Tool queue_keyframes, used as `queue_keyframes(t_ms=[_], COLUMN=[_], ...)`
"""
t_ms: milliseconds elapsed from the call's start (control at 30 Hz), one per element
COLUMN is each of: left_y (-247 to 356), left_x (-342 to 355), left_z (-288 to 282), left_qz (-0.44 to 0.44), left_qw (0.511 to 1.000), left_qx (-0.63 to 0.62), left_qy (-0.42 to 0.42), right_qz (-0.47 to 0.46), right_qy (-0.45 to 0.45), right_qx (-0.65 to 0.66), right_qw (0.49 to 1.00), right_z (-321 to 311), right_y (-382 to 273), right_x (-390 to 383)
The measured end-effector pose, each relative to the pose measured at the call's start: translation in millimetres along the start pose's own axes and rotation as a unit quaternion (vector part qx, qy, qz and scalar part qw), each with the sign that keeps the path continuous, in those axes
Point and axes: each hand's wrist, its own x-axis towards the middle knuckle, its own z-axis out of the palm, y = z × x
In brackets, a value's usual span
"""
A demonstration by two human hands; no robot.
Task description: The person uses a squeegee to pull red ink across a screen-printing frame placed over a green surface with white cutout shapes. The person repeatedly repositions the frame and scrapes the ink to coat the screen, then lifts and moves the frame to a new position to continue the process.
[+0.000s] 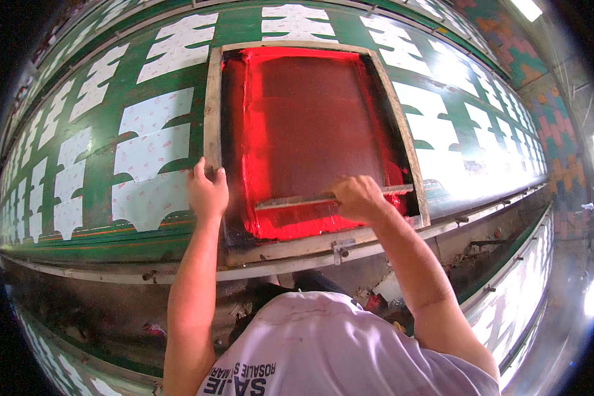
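A wooden-framed printing screen (212,125) lies on the green table, its mesh dark red with bright red ink (252,142) thick along the left and near sides. My right hand (360,197) is closed on the top of a long squeegee (290,202), which lies crosswise on the mesh near the screen's near end. At the screen's left rail, my left hand (208,189) straddles the wood, with the thumb on the inner side and a finger on the outer side. Its other fingers are mostly hidden.
White cut fabric pieces (153,142) with small prints lie in rows on the green table (102,171). A metal rail (122,272) with a clamp-like stop (340,253) runs along its near edge. Another table with white pieces (518,290) stands behind me at the right.
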Motion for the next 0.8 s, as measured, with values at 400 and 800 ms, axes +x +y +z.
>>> queue_keyframes(t_ms=[400, 800], left_y=[14, 30], left_x=[0, 4], left_z=[-6, 3], left_qz=[-0.068, -0.113], left_qw=[0.991, 0.980], left_qx=[0.106, 0.163], left_qy=[-0.035, -0.001], right_qz=[-0.080, 0.077], right_qy=[0.168, 0.368], right_qx=[0.095, 0.220], right_qw=[0.978, 0.900], right_z=[51, 63], right_y=[-25, 183], right_x=[-89, -125])
